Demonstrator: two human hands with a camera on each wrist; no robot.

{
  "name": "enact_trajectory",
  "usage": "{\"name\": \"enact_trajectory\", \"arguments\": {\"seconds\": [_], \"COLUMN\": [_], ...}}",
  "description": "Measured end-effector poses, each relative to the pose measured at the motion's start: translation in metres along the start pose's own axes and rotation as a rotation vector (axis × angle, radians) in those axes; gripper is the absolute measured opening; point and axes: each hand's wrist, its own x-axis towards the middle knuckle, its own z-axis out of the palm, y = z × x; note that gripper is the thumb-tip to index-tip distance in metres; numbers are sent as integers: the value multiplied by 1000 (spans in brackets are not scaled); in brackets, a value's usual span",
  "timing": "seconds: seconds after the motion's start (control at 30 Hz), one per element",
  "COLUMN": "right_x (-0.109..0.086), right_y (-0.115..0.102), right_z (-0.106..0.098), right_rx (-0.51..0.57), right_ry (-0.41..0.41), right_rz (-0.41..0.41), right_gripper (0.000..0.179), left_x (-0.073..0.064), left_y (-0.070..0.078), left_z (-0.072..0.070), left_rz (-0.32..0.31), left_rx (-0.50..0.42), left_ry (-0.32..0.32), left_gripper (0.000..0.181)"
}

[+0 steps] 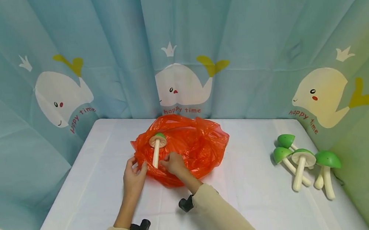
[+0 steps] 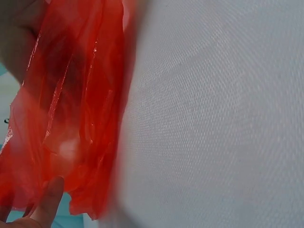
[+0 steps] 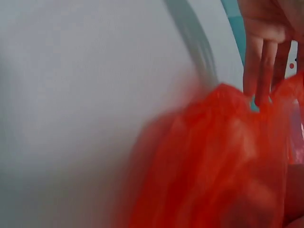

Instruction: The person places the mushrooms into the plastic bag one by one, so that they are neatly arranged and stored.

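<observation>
I see red bag (image 1: 208,142) mid-frame: thin, crinkled, glossy plastic. Mushrooms (image 1: 303,158) at right: smooth, faintly shiny caps (image 1: 328,159), matt stems (image 1: 299,175). White table covering (image 1: 249,160), lower frame: matt, fine-textured. Curtain (image 1: 245,24), top: matt cloth.

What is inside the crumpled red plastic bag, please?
A green-capped, pale-stemmed mushroom lies in the mouth of the red plastic bag; anything deeper, under its crumpled folds, cannot be seen.
</observation>
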Motion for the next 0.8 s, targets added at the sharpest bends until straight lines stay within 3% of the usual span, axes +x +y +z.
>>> {"name": "enact_trajectory", "arguments": {"seconds": [0.17, 0.27, 0.43, 0.53, 0.8], "right_x": [4, 8, 7, 3, -4], "right_y": [8, 17, 39, 48, 51], "right_z": [-18, -26, -36, -38, -44], "right_rx": [-430, -601, -555, -496, -582], "right_ry": [230, 256, 120, 83, -3], "right_rz": [-143, -157, -74, -54, -25], "right_gripper": [20, 29, 35, 34, 40], "left_x": [0, 0, -2, -2, -1], "left_y": [-1, -2, -2, -1, 1], "left_z": [0, 1, 1, 1, 1], "left_rz": [-22, -36, -37, -34, -27], "left_rx": [26, 27, 11, 11, 17], "left_ry": [1, -6, -21, -20, -25], "left_gripper": [41, 41, 42, 42, 43]}}
